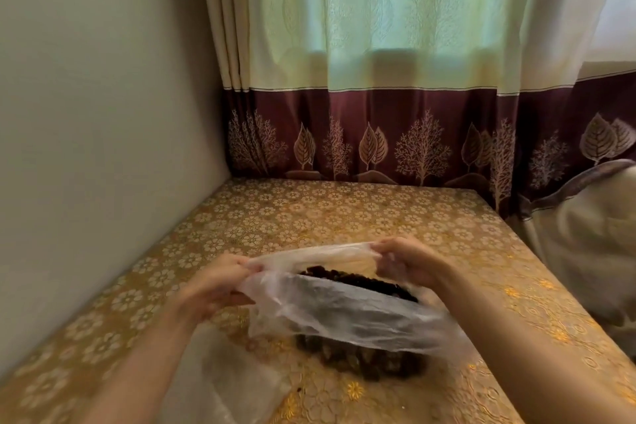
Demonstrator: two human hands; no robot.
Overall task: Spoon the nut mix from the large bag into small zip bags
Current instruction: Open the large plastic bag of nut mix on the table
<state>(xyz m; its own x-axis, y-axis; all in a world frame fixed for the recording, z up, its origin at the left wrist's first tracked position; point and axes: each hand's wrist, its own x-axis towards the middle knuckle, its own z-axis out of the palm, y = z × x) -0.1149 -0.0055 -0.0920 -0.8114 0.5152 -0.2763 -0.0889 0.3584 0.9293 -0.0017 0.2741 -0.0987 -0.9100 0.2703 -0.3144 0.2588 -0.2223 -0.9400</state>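
Head view: lower centre, large clear plastic bag (347,306) of dark nut mix (358,279) on the gold floral table (344,213). Left hand (220,280) and right hand (406,262) each gripping the bag's rim, stretching the mouth open. Bottom left, blurred clear plastic sheet (227,379).

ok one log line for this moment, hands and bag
step: opening bag | left hand: grips left rim | right hand: grips right rim | large bag: on table, mouth spread, nut mix visible | spoon: none seen
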